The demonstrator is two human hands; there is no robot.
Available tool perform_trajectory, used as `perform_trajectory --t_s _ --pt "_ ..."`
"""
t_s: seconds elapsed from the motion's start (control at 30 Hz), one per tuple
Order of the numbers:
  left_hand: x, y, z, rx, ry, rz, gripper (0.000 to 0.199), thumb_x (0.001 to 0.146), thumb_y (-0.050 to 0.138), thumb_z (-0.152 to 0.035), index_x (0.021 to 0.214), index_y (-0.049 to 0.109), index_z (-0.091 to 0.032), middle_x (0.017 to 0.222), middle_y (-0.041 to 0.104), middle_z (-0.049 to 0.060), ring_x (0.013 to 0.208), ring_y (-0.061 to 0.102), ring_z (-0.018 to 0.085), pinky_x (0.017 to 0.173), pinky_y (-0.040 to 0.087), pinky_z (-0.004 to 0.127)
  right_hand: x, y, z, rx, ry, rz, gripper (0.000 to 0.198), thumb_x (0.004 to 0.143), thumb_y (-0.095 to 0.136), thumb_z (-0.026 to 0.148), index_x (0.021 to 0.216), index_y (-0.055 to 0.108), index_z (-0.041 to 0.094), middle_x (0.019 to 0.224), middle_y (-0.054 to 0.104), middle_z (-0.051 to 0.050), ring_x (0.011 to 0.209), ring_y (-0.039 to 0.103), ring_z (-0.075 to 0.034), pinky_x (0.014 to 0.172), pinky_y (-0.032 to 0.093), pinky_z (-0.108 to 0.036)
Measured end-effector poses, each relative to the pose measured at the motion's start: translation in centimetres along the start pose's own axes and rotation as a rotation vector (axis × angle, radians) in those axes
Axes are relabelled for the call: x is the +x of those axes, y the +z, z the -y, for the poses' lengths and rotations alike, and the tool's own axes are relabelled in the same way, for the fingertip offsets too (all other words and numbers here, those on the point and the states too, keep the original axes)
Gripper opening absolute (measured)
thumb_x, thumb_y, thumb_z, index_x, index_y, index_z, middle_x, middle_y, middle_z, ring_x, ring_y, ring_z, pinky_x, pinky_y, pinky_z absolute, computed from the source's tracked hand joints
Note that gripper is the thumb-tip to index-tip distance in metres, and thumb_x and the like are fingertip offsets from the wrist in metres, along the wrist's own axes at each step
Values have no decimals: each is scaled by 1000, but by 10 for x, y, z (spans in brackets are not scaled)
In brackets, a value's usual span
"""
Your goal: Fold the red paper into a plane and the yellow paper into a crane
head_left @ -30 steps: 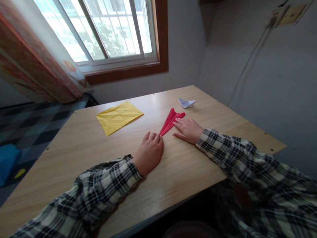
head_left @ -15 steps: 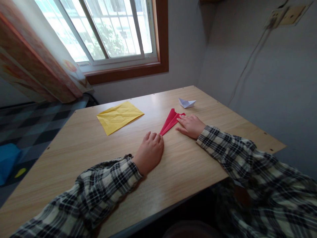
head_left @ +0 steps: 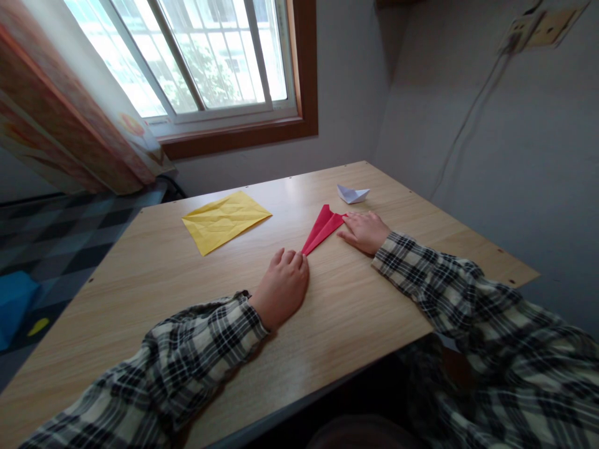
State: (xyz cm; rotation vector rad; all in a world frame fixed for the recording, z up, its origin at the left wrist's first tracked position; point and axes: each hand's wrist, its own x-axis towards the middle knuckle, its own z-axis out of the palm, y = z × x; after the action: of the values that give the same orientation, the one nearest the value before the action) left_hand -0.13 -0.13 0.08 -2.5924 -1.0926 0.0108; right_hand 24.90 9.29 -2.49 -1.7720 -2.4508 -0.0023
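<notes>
A red folded paper (head_left: 321, 229), narrow at the near end and wide at the far end with a crease down its length, lies on the wooden table. My left hand (head_left: 285, 284) has its fingers curled over the narrow tip, which is partly hidden under them. At the wide end, my right hand (head_left: 365, 232) rests its fingertips on the right corner, fingers extended and thumb apart. Just beyond the right hand sits a small white paper boat (head_left: 353, 195).
A creased yellow sheet of paper (head_left: 227, 221) lies at the table's far left. The table (head_left: 369, 312) stands near a window (head_left: 210, 56). Left of it is a checked surface (head_left: 84, 243) with a blue object (head_left: 14, 305). A cable (head_left: 468, 118) hangs from a wall socket.
My right hand has shifted slightly right along the red folded paper, toward its corner. My left hand has stayed on the tip.
</notes>
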Motion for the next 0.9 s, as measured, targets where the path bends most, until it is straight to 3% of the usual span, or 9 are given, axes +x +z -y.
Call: perform_trajectory --t_s 0.13,0.27,0.5,0.6,0.73,0.9 --pt "0 1 0 3 -2 0 34 97 44 -16 123 60 -2 113 65 19 105 56 30 102 38 48 1 1 -2 10 59 -13 67 101 31 56 144 49 7 153 46 -20 143 40 -33 116 26 -59" --pt "0 2 0 18 -2 1 33 97 43 -16 121 61 -3 113 65 19 105 56 30 102 38 47 -1 1 1 32 99 -79 72 100 37 57 150 39 6 158 37 -21 147 34 -33 118 24 -58" --pt "-1 1 2 22 4 -8 33 98 42 -16 121 61 -3 112 65 18 105 56 30 102 38 47 -13 -11 24 -7 -185 -328 67 100 42 49 155 33 12 166 18 -16 154 14 -30 124 9 -53" --pt "-1 0 2 18 8 -2 32 97 42 -16 119 62 -3 110 65 18 103 56 30 102 38 47 -19 -13 35 26 -384 -283 60 101 43 47 152 40 16 163 30 -13 153 22 -28 124 9 -53" --pt "1 -2 1 9 2 7 34 97 42 -16 121 61 -3 111 65 19 104 56 30 101 38 47 -22 -7 45 105 -641 -130 57 99 49 43 149 46 15 154 46 -14 145 39 -25 121 23 -47" --pt "2 -3 1 5 9 14 35 97 42 -16 123 60 -3 112 65 19 104 56 30 100 38 47 -21 -2 45 148 -670 -62 51 101 46 44 144 52 18 149 53 -13 139 48 -26 116 30 -51"
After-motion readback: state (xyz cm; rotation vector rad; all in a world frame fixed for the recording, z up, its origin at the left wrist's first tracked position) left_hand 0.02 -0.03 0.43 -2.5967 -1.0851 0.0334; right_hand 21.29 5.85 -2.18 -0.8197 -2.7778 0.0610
